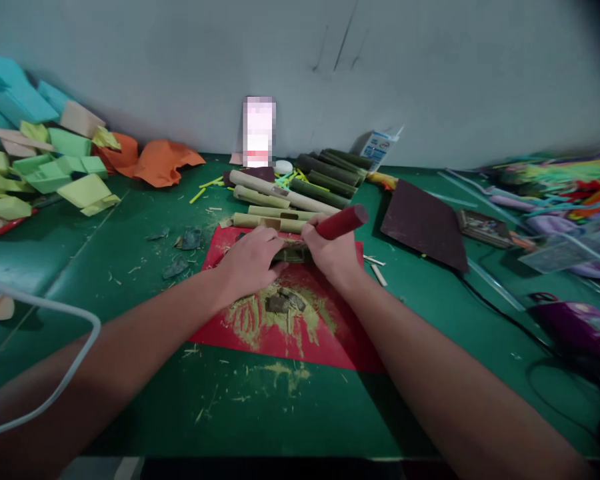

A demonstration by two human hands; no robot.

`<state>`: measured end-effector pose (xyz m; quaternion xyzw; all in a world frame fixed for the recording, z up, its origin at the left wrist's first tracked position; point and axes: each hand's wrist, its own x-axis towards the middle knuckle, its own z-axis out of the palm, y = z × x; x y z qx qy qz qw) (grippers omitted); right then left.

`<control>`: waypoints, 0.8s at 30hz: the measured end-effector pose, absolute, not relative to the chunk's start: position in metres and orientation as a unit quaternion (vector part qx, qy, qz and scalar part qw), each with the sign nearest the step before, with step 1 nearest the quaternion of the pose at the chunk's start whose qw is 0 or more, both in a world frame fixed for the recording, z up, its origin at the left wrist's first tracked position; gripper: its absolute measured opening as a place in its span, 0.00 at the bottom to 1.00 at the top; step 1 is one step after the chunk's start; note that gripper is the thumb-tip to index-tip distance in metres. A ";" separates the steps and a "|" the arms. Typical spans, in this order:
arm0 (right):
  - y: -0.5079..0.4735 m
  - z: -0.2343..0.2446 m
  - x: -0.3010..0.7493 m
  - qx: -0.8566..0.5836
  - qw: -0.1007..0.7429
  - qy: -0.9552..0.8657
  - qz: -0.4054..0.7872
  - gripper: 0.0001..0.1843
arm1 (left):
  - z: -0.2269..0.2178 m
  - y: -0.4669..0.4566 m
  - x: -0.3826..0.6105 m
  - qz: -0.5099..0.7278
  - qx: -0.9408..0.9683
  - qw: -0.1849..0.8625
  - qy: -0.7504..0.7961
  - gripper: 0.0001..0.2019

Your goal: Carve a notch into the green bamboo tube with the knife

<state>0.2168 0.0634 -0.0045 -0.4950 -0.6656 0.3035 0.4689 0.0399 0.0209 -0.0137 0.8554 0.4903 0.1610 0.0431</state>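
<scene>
My right hand (332, 252) is closed round the thick red handle (344, 223) of a tool whose working end is hidden by my fingers. My left hand (250, 261) is wrapped over a short greenish bamboo tube (293, 255), and the fingertips of both hands meet near it. Under them lies a red sheet (347, 347), strewn with yellowish sawdust (247, 317) and a few dark bamboo scraps (279, 303). Just beyond my hands, pale bamboo tubes (290, 193) with cut openings lie side by side.
Dark green bamboo pieces (330, 170) are stacked behind. A lit phone (259, 130) leans on the wall. Folded coloured paper (70, 150) piles up at left. To the right are a dark brown board (424, 223), bright pipe cleaners (580, 180) and a cable (505, 317). A white cable (83, 317) crosses lower left.
</scene>
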 end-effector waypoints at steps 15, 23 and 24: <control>0.074 -0.009 0.212 -0.536 0.465 -0.640 0.295 0.09 | -0.014 0.034 0.039 0.148 0.860 0.018 0.489 0.18; 0.068 -0.004 0.217 -0.505 0.466 -0.641 0.342 0.09 | -0.013 0.034 0.037 0.173 0.867 0.076 0.460 0.17; 0.066 -0.003 0.218 -0.501 0.474 -0.640 0.339 0.09 | -0.013 0.033 0.038 0.173 0.865 0.086 0.463 0.17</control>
